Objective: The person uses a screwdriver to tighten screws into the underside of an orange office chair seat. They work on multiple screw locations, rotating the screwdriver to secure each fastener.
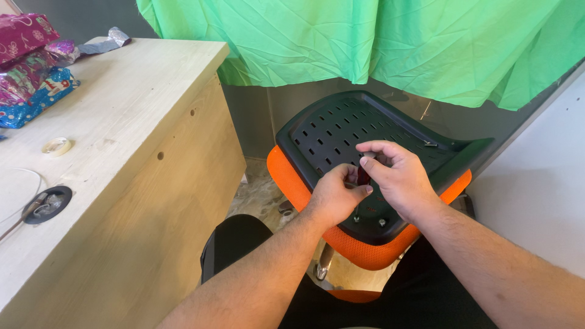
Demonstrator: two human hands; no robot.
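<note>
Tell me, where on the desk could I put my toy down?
The desk is bare between the tape roll and its right edge. It is crowded at the far left, where wrapped gifts pile up, and a cable hole sits near the front.

A pale wooden desk (122,122) fills the left side. At its far left corner lies a pile of wrapped gifts (27,61), pink on top and blue beneath, with a scrap of silver foil (106,41) just right of them. A tape roll (57,145) sits nearer, apart from the pile. Near the left edge is a round cable port (47,204) with a white cable (18,183) beside it.
</note>
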